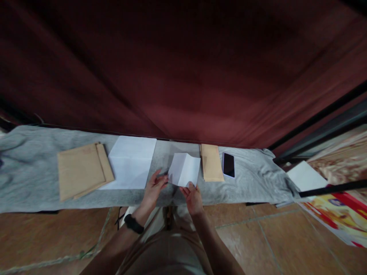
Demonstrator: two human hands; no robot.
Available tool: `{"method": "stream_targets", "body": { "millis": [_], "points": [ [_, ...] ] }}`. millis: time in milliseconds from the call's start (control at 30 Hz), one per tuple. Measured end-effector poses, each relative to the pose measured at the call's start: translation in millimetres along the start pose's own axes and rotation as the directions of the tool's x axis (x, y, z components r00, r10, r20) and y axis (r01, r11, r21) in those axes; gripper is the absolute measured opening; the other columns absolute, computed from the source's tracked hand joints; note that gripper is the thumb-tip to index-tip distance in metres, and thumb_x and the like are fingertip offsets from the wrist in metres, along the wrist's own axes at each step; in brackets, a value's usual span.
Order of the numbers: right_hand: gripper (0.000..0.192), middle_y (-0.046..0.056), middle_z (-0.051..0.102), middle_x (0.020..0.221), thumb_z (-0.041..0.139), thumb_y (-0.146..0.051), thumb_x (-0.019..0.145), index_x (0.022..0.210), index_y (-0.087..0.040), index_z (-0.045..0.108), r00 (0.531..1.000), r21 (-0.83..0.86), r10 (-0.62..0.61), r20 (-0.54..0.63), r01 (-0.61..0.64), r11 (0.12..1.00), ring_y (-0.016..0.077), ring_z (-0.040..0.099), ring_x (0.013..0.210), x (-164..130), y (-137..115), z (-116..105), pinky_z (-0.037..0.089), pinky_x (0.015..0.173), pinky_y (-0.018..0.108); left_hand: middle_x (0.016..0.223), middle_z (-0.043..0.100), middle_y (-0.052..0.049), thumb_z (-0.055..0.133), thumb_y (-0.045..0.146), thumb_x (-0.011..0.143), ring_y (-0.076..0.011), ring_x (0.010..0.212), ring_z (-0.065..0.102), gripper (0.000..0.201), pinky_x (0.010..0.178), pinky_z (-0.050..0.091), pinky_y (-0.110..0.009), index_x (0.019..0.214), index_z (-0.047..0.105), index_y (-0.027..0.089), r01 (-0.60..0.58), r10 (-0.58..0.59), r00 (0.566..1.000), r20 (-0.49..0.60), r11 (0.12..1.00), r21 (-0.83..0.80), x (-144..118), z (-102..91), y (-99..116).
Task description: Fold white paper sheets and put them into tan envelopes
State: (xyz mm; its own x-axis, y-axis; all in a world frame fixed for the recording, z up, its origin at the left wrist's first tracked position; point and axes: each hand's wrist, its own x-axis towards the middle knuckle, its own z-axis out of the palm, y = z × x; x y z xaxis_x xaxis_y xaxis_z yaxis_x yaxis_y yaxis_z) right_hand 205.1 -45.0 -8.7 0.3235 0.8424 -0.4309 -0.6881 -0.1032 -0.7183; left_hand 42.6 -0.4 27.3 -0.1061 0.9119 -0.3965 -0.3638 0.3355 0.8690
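A folded sheet of white paper (185,170) with upright creases is held up in front of me over the grey cloth. My right hand (192,196) pinches its lower right edge, thumb on top. Beside the paper's left edge is my left hand (155,187), its fingers bent and apart; whether a fingertip touches the paper is hard to tell. Larger white sheets (132,162) lie flat to the left. Just right of the folded sheet lie brown envelopes (212,163).
Larger brown envelopes (82,170) overlap the white sheets at the left. A phone (228,165) lies right of the narrow envelopes. The grey cloth (255,175) covers a narrow surface. Behind it hangs a dark red curtain (183,88); a black bar (329,189) juts in at the right.
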Motion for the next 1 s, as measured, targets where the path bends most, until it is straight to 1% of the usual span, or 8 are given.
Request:
{"method": "stream_targets", "body": {
  "millis": [100, 233, 367, 500, 600, 800, 933, 1000],
  "points": [
    [0.024, -0.002, 0.074, 0.092, 0.076, -0.031, 0.081, 0.096, -0.025, 0.058, 1.000, 0.052, -0.003, 0.026, 0.001, 0.999, 0.0161, 0.074, 0.079, 0, -12, 2, 0.063, 0.088, 0.039, 0.087, 0.073, -0.002, 0.080, 0.032, 0.081, -0.0156, 0.077, 0.072, 0.043, 0.068, 0.057, -0.026, 0.119, 0.063, 0.019, 0.072, -0.064, 0.993, -0.099, 0.994, 0.079, 4, 2.3, -4],
    [0.026, 0.000, 0.076, 0.092, 0.081, -0.027, 0.078, 0.095, -0.022, 0.063, 0.996, 0.113, 0.008, 0.093, -0.019, 0.993, 0.0160, 0.075, 0.080, -6, -36, 14, 0.064, 0.086, 0.034, 0.077, 0.072, -0.004, 0.070, 0.039, 0.091, -0.0211, 0.069, 0.074, 0.031, 0.064, 0.061, -0.033, 0.111, 0.058, 0.019, 0.282, -0.279, 0.959, -0.043, 0.953, 0.109, -3, 5.5, -1],
    [0.023, 0.002, 0.078, 0.095, 0.082, -0.024, 0.080, 0.096, -0.020, 0.065, 0.987, 0.163, 0.047, 0.153, -0.072, 0.984, 0.0161, 0.076, 0.081, -15, -47, 28, 0.066, 0.082, 0.031, 0.085, 0.075, -0.010, 0.060, 0.044, 0.098, -0.0233, 0.077, 0.076, 0.027, 0.071, 0.063, -0.036, 0.103, 0.058, 0.018, 0.470, -0.456, 0.882, 0.115, 0.868, -0.158, -11, 15.5, 6],
    [0.022, 0.002, 0.078, 0.098, 0.081, -0.023, 0.081, 0.097, -0.020, 0.066, 0.978, 0.164, 0.096, 0.186, -0.127, 0.978, 0.0150, 0.076, 0.082, -20, -44, 33, 0.065, 0.081, 0.029, 0.088, 0.074, -0.005, 0.067, 0.020, 0.092, -0.0145, 0.076, 0.073, 0.006, 0.074, 0.061, -0.026, 0.095, 0.062, 0.018, 0.351, -0.342, 0.935, 0.092, 0.856, -0.380, -7, 21.0, 9],
    [0.024, 0.001, 0.077, 0.094, 0.082, -0.025, 0.077, 0.093, -0.021, 0.064, 0.984, 0.125, 0.099, 0.146, -0.118, 0.985, 0.0158, 0.075, 0.081, -15, -40, 25, 0.065, 0.078, 0.030, 0.082, 0.073, 0.001, 0.074, 0.006, 0.077, -0.0090, 0.064, 0.068, 0.023, 0.062, 0.055, -0.019, 0.094, 0.065, 0.018, 0.236, -0.253, 0.967, -0.012, 0.917, -0.321, 1, 14.1, 6],
    [0.032, -0.006, 0.068, 0.071, 0.082, -0.026, 0.064, 0.083, -0.023, 0.057, 0.993, -0.089, 0.096, -0.063, -0.102, 0.991, 0.0168, 0.070, 0.062, 8, -31, -3, 0.064, 0.067, 0.034, 0.068, 0.066, 0.006, 0.076, 0.013, 0.069, -0.0108, 0.051, 0.058, 0.022, 0.051, 0.047, -0.022, 0.087, 0.064, 0.019, -0.020, 0.041, 0.990, -0.138, 0.988, 0.153, 11, -9.2, -7],
    [0.038, -0.005, 0.066, 0.076, 0.077, -0.032, 0.065, 0.097, -0.023, 0.059, 0.995, -0.237, 0.083, -0.054, -0.094, 0.967, 0.0201, 0.070, 0.062, 16, -28, -17, 0.062, 0.063, 0.037, 0.077, 0.069, 0.001, 0.071, 0.020, 0.075, -0.0163, 0.055, 0.062, 0.019, 0.055, 0.050, -0.027, 0.093, 0.063, 0.021, -0.129, 0.190, 0.979, -0.070, 0.852, 0.507, 14, -17.4, -10],
    [0.043, -0.004, 0.065, 0.082, 0.073, -0.032, 0.070, 0.110, -0.023, 0.061, 0.998, -0.358, -0.015, -0.059, -0.007, 0.934, 0.0190, 0.067, 0.061, 15, -30, -23, 0.060, 0.061, 0.036, 0.083, 0.071, -0.002, 0.071, 0.024, 0.077, -0.0203, 0.063, 0.067, 0.024, 0.062, 0.051, -0.030, 0.100, 0.064, 0.022, -0.169, 0.249, 0.968, -0.039, 0.754, 0.634, 14, -18.9, -9]
  ]
}}
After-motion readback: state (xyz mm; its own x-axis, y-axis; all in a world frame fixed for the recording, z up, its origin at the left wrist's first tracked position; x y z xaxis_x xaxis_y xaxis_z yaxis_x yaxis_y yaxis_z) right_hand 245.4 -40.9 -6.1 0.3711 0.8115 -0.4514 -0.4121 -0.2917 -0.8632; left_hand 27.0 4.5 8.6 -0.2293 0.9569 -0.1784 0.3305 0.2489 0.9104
